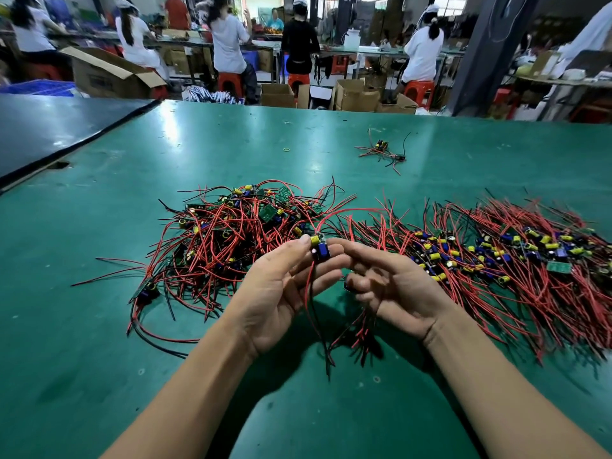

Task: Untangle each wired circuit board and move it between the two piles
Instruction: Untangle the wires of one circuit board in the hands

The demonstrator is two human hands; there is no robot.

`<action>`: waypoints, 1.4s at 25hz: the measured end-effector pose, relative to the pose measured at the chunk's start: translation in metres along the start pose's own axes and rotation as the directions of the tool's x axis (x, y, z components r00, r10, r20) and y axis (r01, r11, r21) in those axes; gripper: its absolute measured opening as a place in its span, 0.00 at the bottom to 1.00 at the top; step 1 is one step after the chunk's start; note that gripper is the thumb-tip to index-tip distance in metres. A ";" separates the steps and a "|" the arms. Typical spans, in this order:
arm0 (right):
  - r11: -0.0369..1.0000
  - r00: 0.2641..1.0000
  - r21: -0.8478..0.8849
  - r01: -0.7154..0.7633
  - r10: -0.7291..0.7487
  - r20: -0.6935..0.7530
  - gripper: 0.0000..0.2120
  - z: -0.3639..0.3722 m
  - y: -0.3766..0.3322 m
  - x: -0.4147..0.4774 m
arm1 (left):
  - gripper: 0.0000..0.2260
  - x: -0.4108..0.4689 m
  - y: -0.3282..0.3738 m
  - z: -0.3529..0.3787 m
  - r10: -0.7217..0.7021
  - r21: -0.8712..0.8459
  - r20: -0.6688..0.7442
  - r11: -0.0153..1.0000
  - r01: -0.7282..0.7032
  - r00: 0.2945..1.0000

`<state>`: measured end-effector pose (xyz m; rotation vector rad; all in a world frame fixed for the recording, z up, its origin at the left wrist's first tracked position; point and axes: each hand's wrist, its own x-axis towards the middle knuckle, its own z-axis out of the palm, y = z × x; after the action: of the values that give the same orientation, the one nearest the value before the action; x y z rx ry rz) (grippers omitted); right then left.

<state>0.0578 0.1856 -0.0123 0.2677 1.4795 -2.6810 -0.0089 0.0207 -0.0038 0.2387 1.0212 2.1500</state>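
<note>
Wired circuit board (319, 249) held up over the counter (82, 359), between the tangled pile (231, 233) and the combed pile (496, 260).
The left hand (281, 289) has a narrow grip on it, thumb against fingertips. The right hand (394, 293) touches it with a forefinger, and its lower fingers curl round what looks like a second board (347, 286). The leads run down toward the person and up from the far end; I cannot tell if those are caught. The combed pile lies right of the grip, nearer the right hand, so a rightward carry seems likely.
</note>
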 end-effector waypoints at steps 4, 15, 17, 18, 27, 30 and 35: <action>0.957 0.997 -0.289 0.035 -0.055 -0.062 0.22 0.007 0.008 0.005 | 0.07 -0.001 -0.006 0.001 -0.014 0.083 0.019 0.996 0.012 1.000; 0.794 0.960 -0.604 0.073 -0.220 -0.174 0.08 0.003 0.006 0.001 | 0.15 -0.006 -0.014 -0.003 -0.134 0.482 0.069 0.872 0.085 0.989; 0.705 0.944 -0.706 0.068 -0.273 -0.182 0.09 0.002 0.007 0.002 | 0.16 -0.007 -0.016 -0.003 -0.136 0.561 0.067 0.824 0.075 0.988; 0.654 0.933 -0.753 0.076 -0.313 -0.178 0.10 0.002 0.008 0.001 | 0.16 -0.006 -0.016 -0.002 -0.129 0.587 0.064 0.807 0.068 0.990; 0.844 0.956 -0.522 0.126 -0.243 -0.162 0.16 0.004 0.012 -0.001 | 0.05 -0.002 -0.023 -0.001 -0.080 0.435 -0.040 0.896 0.089 0.996; 0.856 0.966 -0.503 0.121 -0.218 -0.138 0.18 0.003 0.013 0.001 | 0.07 -0.001 -0.026 -0.004 -0.040 0.471 -0.032 0.881 0.050 0.999; 0.775 0.982 -0.622 0.115 -0.184 -0.048 0.22 0.002 0.012 -0.001 | 0.06 -0.002 -0.023 -0.008 -0.053 0.536 0.018 0.844 0.035 0.998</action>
<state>0.0600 0.1773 -0.0216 0.2530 2.3942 -2.1241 0.0017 0.0246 -0.0258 0.5065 1.5808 1.7664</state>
